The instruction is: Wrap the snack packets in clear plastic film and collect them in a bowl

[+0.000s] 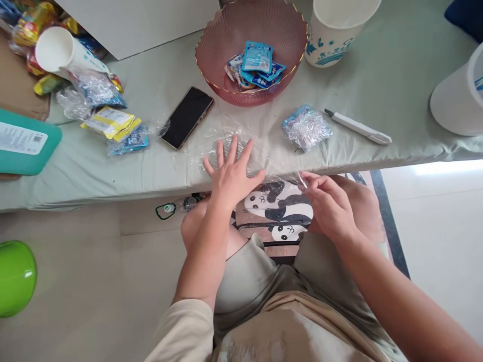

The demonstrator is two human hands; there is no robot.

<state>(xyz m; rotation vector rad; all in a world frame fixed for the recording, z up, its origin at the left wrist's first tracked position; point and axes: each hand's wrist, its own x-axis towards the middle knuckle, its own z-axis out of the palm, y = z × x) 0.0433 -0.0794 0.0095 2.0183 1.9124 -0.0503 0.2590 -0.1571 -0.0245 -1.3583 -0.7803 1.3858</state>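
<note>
In front of the pink bowl [217, 48], the flat-open left hand [232, 173] is pressing clear film [261, 151], the right hand [328, 201] pinching its edge; one bundle [306, 128] is lying wrapped beside that bowl, packets [256, 65] waiting inside.

bowl [213, 50] holds packets [256, 65] | phone [187, 116] near bowl's left | cup [334, 35] just right of bowl | cutter [357, 127] farther right | bundle [306, 128] near bowl's right front

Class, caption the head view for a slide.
Left hand presses clear plastic film on pale-green table; right hand pinches its edge.
</note>
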